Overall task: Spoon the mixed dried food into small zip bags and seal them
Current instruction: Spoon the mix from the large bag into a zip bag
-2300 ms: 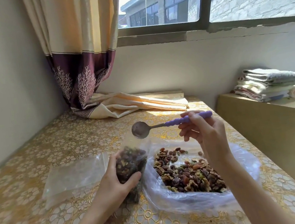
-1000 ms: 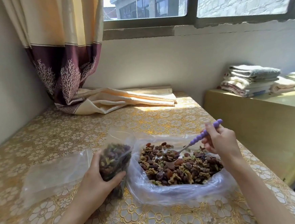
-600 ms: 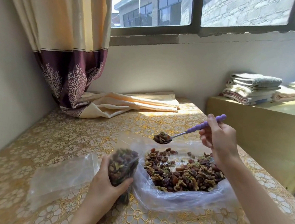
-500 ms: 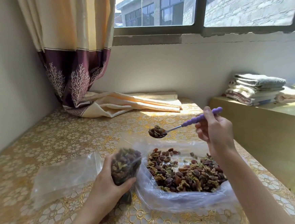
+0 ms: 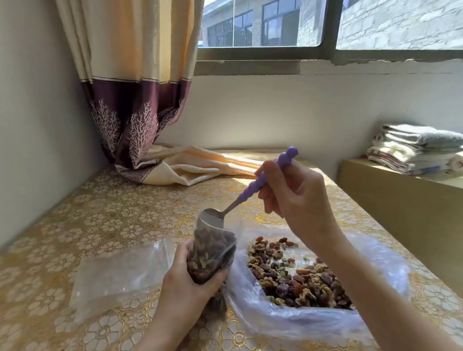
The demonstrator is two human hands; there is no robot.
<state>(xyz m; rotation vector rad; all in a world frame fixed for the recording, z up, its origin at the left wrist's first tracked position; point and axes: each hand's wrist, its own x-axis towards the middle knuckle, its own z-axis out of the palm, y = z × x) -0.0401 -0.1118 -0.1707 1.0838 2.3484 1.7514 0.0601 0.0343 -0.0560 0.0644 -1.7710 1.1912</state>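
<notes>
So that its mouth stays open and upright, the small zip bag (image 5: 211,255) is gripped around its middle by the left hand (image 5: 186,287) beside the large bag of mixed dried food (image 5: 296,278). Just beyond, the purple-handled spoon (image 5: 253,187) is pinched by the right hand (image 5: 295,195) and tipped into that mouth, apparently already emptied.

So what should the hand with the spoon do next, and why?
Probably lift the spoon out of the little bag and swing back to the big bag for another scoop. The right hand holds the spoon tipped at the little bag's open mouth, and the left hand grips that bag upright. It looks nearly full, so sealing may come soon.
</notes>
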